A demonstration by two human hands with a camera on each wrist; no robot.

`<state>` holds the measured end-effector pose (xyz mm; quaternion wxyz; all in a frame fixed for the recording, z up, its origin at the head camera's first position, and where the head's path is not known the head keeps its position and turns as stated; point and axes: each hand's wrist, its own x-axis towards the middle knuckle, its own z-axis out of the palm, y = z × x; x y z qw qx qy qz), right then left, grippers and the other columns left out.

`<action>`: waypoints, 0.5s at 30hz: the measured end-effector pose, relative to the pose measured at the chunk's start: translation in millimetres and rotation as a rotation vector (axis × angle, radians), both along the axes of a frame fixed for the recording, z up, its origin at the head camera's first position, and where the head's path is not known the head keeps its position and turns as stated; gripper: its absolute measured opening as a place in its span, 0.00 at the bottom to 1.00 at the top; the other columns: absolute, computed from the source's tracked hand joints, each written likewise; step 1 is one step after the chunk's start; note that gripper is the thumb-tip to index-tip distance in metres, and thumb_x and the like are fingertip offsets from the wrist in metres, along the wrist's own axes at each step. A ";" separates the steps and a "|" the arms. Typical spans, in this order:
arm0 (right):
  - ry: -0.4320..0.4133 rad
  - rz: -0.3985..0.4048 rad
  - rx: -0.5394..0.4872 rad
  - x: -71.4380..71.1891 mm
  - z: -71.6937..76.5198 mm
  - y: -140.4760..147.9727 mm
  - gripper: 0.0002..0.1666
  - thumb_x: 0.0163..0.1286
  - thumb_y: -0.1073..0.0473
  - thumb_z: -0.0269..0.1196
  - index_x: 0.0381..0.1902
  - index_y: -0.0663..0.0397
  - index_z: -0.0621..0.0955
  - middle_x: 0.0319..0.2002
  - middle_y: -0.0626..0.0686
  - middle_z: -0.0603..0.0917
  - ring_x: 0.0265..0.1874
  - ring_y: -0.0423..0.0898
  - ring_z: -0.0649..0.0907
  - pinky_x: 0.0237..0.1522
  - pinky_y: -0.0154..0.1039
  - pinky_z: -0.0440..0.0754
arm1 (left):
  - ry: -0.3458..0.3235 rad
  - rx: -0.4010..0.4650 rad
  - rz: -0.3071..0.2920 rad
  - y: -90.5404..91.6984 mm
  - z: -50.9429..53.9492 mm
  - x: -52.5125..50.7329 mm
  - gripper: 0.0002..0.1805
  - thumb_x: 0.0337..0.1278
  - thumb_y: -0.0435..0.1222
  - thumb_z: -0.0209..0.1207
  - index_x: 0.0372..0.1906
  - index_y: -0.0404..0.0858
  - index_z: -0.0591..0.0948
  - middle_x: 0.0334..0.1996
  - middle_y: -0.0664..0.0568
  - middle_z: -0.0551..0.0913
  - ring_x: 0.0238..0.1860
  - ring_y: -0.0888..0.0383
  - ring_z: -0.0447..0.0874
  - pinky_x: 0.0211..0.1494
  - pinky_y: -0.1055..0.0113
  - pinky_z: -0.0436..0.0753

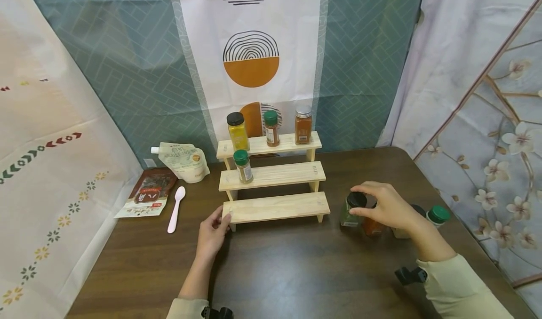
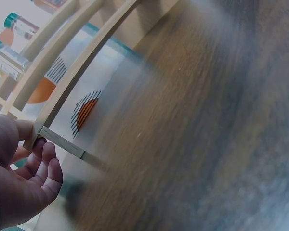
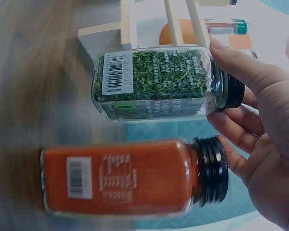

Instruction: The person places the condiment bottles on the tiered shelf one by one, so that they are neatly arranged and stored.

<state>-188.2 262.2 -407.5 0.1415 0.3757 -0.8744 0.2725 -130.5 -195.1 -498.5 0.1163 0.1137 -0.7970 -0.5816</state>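
The clear glass jar of green flakes with a black lid (image 3: pixel 154 82) is pinched near its neck by your right hand (image 1: pixel 383 206). It is just beside the black-lidded glass jar of orange-red powder (image 3: pixel 118 178), to the right of the three-step pale wooden rack (image 1: pixel 275 208). Your left hand (image 1: pixel 211 234) grips the rack's bottom step at its left end. A green-lidded glass jar (image 1: pixel 244 172) stands on the middle step. Farther left, a pale pink spoon (image 1: pixel 175 212) lies on the brown wooden worktop (image 1: pixel 296 267).

The head view looks forward and down over the tabletop (image 1: pixel 288 272) toward its far edge; both wrist views look from close in, turned sideways, all sharing the wooden rack (image 1: pixel 276 207).
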 end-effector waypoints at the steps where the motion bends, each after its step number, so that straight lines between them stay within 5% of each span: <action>1: -0.003 -0.002 -0.002 -0.8 1.2 -1.4 0.29 0.52 0.58 0.81 0.51 0.60 0.85 0.43 0.49 0.86 0.40 0.48 0.86 0.41 0.53 0.85 | -0.001 0.001 -0.001 0.0 0.1 -0.2 0.25 0.70 0.34 0.62 0.67 0.29 0.75 0.33 0.41 0.82 0.30 0.57 0.80 0.32 0.74 0.79; 15: 0.003 -0.031 -0.056 -12.2 23.1 -28.6 0.31 0.52 0.57 0.81 0.53 0.61 0.85 0.45 0.54 0.86 0.46 0.54 0.85 0.47 0.57 0.84 | 0.007 0.015 0.002 0.7 0.5 0.4 0.24 0.70 0.34 0.62 0.66 0.28 0.76 0.33 0.41 0.81 0.30 0.55 0.81 0.32 0.73 0.79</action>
